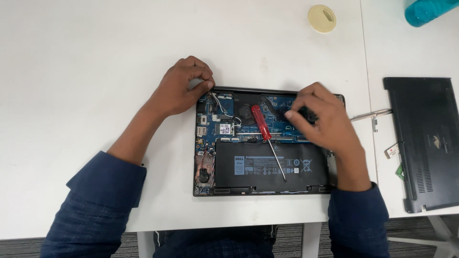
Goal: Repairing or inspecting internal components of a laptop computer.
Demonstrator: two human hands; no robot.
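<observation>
Laptop [267, 143], opened with its base cover off, lies flat on the white surface [95, 71] in our one head view, square in front of us. Our left hand [184, 88] has its grip curled shut over the laptop's rear left corner, holding the chassis down. Our right hand [320, 114] hovers over the blue circuit board [282, 102] at the rear right, fingertips pinched close on something small and dark; we cannot tell what it is.

A red-handled screwdriver [265, 134] rests loose across the fan and the black battery [267, 165], shaft pointing toward us. We judge it best to keep the left hand firm and to lift with the right gently and straight, well clear of the thin white wires [221, 102]. The removed cover [428, 141] lies to the right, well apart.
</observation>
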